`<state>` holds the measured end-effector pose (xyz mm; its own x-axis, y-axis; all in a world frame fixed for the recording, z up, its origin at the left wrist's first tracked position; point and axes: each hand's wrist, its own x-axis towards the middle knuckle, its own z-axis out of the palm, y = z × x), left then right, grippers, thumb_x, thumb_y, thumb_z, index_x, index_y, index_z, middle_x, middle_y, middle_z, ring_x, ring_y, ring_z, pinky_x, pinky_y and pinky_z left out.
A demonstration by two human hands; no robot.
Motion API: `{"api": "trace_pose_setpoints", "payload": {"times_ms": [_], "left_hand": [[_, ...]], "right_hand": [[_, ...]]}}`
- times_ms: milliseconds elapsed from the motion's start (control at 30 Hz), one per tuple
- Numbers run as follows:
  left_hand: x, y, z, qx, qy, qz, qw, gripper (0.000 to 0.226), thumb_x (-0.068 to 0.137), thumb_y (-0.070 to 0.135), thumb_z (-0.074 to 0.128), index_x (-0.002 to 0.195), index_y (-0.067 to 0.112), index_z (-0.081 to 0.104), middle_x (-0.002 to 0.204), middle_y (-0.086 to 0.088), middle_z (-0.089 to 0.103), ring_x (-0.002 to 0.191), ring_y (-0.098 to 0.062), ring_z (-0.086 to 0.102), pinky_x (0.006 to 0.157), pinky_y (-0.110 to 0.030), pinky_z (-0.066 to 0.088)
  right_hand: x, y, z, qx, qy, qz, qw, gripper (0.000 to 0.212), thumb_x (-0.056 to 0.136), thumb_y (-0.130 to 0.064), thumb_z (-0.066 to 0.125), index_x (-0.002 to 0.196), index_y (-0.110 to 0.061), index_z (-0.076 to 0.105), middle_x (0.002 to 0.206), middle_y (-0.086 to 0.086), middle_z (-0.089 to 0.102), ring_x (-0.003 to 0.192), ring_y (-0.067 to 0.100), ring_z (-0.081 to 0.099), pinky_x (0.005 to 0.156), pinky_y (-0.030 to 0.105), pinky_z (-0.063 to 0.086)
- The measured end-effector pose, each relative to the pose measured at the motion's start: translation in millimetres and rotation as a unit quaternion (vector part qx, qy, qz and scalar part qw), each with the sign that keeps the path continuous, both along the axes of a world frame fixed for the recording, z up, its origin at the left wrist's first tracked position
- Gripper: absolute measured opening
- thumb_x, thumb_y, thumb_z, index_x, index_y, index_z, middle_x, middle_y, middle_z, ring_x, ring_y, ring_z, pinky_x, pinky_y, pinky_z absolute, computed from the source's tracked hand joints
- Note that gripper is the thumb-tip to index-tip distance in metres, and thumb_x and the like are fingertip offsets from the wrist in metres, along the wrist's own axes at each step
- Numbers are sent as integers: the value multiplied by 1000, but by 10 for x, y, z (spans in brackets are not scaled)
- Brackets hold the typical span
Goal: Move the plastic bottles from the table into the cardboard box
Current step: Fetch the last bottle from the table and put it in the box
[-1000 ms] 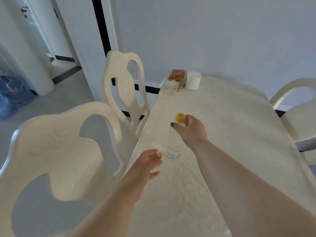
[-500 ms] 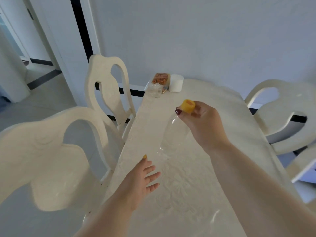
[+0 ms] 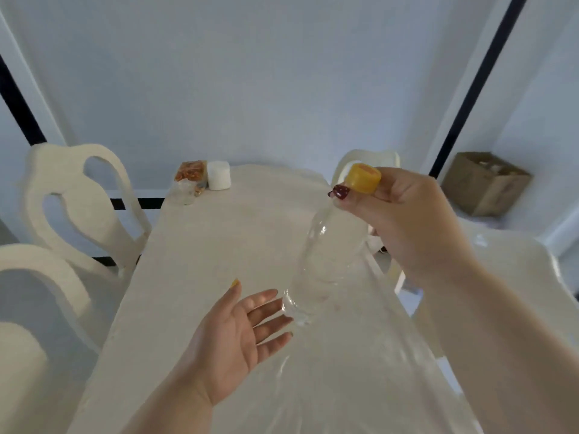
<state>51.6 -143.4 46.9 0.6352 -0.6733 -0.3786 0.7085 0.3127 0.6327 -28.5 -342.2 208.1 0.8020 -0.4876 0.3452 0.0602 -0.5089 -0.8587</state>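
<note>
The right hand grips a clear bottle above the table, left hand spread empty, with the cardboard box well apart.

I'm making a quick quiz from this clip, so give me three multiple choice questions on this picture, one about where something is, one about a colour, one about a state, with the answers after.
1. Where is the cardboard box?
A. On the table
B. Far right, against the wall
C. On the left chair

2. What colour is the bottle's cap?
A. Blue
B. White
C. Yellow

3. How is the clear bottle held?
A. Standing on the table
B. Lifted and tilted, pinched at the cap by the right hand
C. Gripped in the left hand

Answers: 1 B, the box sits beyond the table's right side near the wall. 2 C, the cap is yellow. 3 B, the right hand's fingers pinch the cap; the left hand is open, palm up.
</note>
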Motion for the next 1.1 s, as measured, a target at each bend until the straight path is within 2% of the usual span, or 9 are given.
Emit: {"api": "trace_pose_setpoints", "payload": {"times_ms": [167,233,400,500,600,667,967,1033,1100], "left_hand": [[-796,-924,241,25,-51,-100,993,77,84,59,47,136,2,55,133,-21,65,117,-36,67,99,-54,50],[-1183,-1322,305,30,-64,-136,988,78,83,60,48,136,3,54,134,-22,65,119,-37,65,98,-54,51],[-2185,-2392,448,29,-77,-205,975,80,77,61,55,133,5,58,132,-23,65,115,-39,67,95,-54,54],[-2762,-3009,528,33,-73,-242,967,83,70,62,58,132,6,58,130,-21,67,115,-38,68,94,-52,54],[-3236,-3570,578,32,-58,-265,962,86,69,61,59,135,8,54,132,-21,65,111,-37,70,94,-51,54],[-3489,-3950,602,34,-45,-280,958,87,72,62,57,140,8,49,137,-22,60,115,-37,68,100,-52,51],[-3785,-5509,468,55,-8,-332,941,80,91,68,43,145,9,43,127,-22,65,120,-36,64,108,-51,45],[-3708,-5921,385,61,-5,-337,940,79,91,68,43,144,9,43,131,-23,63,121,-36,63,108,-51,44],[-3581,-6353,334,70,-2,-338,938,76,91,67,43,140,8,46,129,-22,64,121,-35,62,108,-51,44]], "right_hand": [[-1031,-752,198,-7,-18,-57,998,41,68,-53,73,86,-16,73,69,20,60,50,30,48,51,35,41],[-1469,-1109,232,-18,-18,-84,996,39,66,-55,72,86,-22,74,84,18,70,72,42,62,58,40,47],[-2569,-2028,361,-44,4,-130,991,52,58,-61,68,92,-22,74,96,22,71,83,41,69,77,51,59],[-3142,-2539,445,-49,26,-154,987,63,54,-61,67,95,-13,70,98,25,69,75,35,69,70,47,58],[-3607,-3022,481,-39,30,-179,983,36,58,-57,70,87,-36,74,86,11,76,67,23,67,62,35,55],[-3867,-3389,480,-32,36,-206,977,38,62,-52,71,89,-26,74,78,8,75,63,14,57,58,32,48],[-4306,-4792,256,20,41,-258,965,50,67,-44,73,93,-1,71,103,33,67,99,52,62,78,56,58],[-4270,-5185,183,19,48,-260,964,42,72,-39,75,93,-3,72,92,27,72,81,42,71,74,59,58],[-4178,-5557,119,4,53,-261,964,31,78,-36,75,90,-7,74,61,7,66,47,11,55,47,30,53]]}}
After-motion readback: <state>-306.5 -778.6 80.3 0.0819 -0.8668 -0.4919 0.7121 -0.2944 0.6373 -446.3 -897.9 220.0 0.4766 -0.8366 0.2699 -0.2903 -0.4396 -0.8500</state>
